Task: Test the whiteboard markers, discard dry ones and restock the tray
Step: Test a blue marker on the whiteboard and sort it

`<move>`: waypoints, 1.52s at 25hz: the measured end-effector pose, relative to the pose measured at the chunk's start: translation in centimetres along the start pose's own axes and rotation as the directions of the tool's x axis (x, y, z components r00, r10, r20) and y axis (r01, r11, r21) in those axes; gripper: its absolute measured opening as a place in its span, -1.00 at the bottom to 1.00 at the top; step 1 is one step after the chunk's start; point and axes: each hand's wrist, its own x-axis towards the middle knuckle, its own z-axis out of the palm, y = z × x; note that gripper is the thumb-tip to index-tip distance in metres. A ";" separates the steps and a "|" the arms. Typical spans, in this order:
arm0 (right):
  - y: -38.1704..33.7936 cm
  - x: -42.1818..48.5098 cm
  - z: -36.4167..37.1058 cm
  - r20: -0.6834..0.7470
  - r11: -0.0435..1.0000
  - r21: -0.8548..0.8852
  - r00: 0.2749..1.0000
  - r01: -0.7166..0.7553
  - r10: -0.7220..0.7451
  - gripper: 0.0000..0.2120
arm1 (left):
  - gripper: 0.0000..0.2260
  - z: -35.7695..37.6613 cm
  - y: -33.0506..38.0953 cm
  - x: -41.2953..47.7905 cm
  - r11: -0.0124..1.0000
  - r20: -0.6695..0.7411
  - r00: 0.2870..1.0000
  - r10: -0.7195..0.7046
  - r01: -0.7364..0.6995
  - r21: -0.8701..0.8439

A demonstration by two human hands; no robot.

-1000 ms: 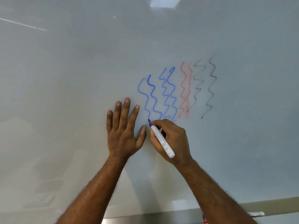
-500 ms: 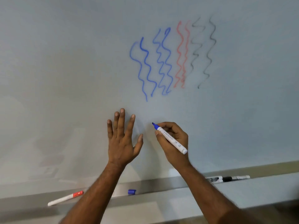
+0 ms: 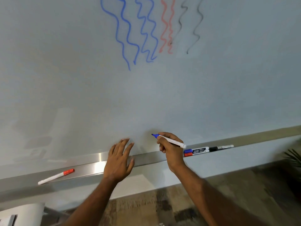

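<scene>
- Step in hand: the test stroke for the blue marker [image 3: 169, 141] appears complete. 4 solid blue wavy lines [image 3: 127, 30] stand on the whiteboard [image 3: 81, 79], beside 2 paler red lines [image 3: 166, 25] and 2 thin black lines [image 3: 195, 25].
- Right hand [image 3: 171, 150]: the fingers and thumb are clamped round the barrel of the blue marker. The tip is uncapped and points left, just above the tray [image 3: 91, 167]. Whether the tip touches the board cannot be told.
- Left hand [image 3: 118, 162]: the fingers are straight, slightly spread and hold nothing. The hand is in front of the middle of the tray; contact with the tray cannot be confirmed.
- Tray contents: 1 red-capped marker [image 3: 55, 176] lies toward the left, well apart from both hands. A cluster of markers [image 3: 200, 150], with blue and red caps visible, lies just right of the right hand.
- The cap of the blue marker is not visible; it may lie behind the left hand.
- Judgement: the blue lines look dense, so this marker likely passes and belongs on the tray, not in the discard.
- The next move calls for finding the cap, aligning it with the tip, pressing it until seated, then laying the marker flat on the tray.
- Risk: the exposed tip may mark the left hand or the board.
</scene>
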 end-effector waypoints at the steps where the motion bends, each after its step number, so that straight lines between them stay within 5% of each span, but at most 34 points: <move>1: 0.7 0.0 -0.6 -0.012 0.999 0.003 0.999 -0.048 0.048 -0.90 | -0.51 1.0 -0.6 -0.9 0.999 0.082 0.996 -0.031 0.031 -0.004; 6: 4.1 -0.5 -3.3 -0.033 0.978 -0.008 0.977 -0.211 0.210 -0.92 | -0.54 4.4 -2.8 -3.6 0.992 0.378 0.919 -0.109 0.127 -0.022; 11: 5.7 -1.5 -4.7 -0.033 0.963 -0.051 0.964 -0.265 0.264 -0.92 | -0.55 5.8 -3.1 -4.4 0.984 0.444 0.886 -0.137 0.172 -0.039; 22: 5.3 -1.6 -6.1 -0.074 0.956 -0.087 0.959 -0.279 0.273 -0.92 | -0.67 5.3 -3.1 -2.1 0.962 0.298 0.943 -0.151 0.210 -0.174; 27: 4.6 -1.4 -6.5 -0.113 0.959 -0.049 0.955 -0.280 0.273 -0.92 | -0.67 1.3 4.2 1.0 0.696 0.236 0.961 -0.141 0.266 -0.667; 30: 4.1 -1.2 -6.8 -0.167 0.965 -0.001 0.952 -0.262 0.258 -0.93 | -0.66 -0.2 7.5 2.4 0.584 0.235 0.958 -0.162 0.285 -0.760; 38: 3.1 -1.4 -7.2 -0.135 0.982 -0.045 0.976 -0.181 0.173 -0.92 | -0.78 -1.4 10.2 3.8 0.634 0.184 0.981 -0.064 0.183 -0.752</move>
